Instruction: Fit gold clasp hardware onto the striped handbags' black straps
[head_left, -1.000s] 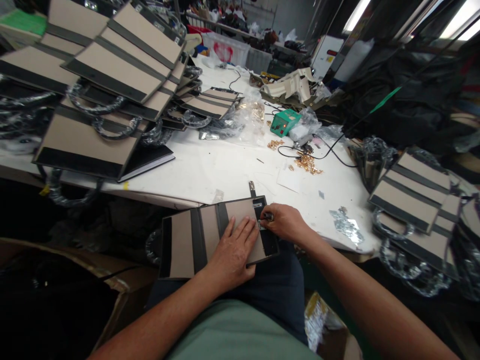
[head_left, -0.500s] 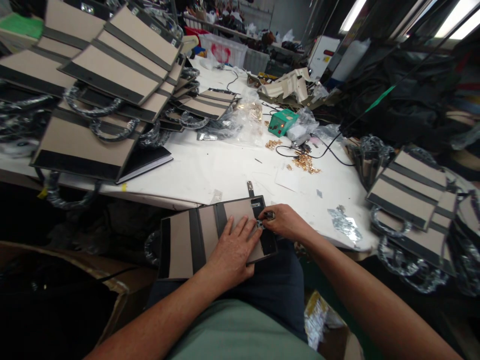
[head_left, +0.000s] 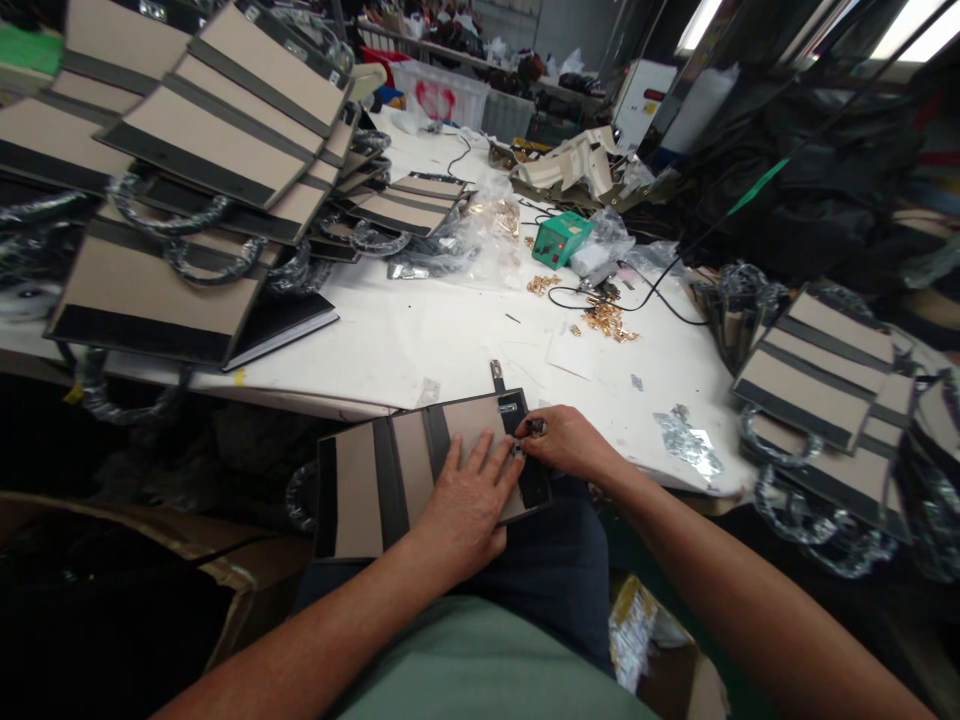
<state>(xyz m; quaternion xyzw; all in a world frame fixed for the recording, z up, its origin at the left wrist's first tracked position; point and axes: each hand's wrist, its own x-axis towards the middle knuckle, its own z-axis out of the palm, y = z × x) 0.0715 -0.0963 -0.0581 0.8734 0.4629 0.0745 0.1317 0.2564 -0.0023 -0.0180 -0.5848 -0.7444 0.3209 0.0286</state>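
A beige bag panel (head_left: 352,495) with dark bands lies across my lap and against the table edge. Its wrapped handle (head_left: 301,497) sticks out on the left. My left hand (head_left: 469,500) rests flat on the panel, fingers spread toward its dark right end. There, my right hand (head_left: 566,440) is closed in a pinch over a small metal fitting (head_left: 516,449); a dark small object shows between the fingers, too small to name. Above it, a metal plate (head_left: 510,408) is set in the dark band. A short strap with a metal end (head_left: 496,372) points up from the panel's far edge.
Stacked bag panels (head_left: 247,100) with wrapped handles stand at left, more panels (head_left: 817,370) at right. On the white table (head_left: 450,330) are gold hardware pieces (head_left: 611,322), a green box (head_left: 561,240) with a cable, and plastic bags. A cardboard box (head_left: 240,590) is at lower left.
The view has shifted slightly, so the table's things sit a little to the left. Both hands keep nearly the same places on the panel.
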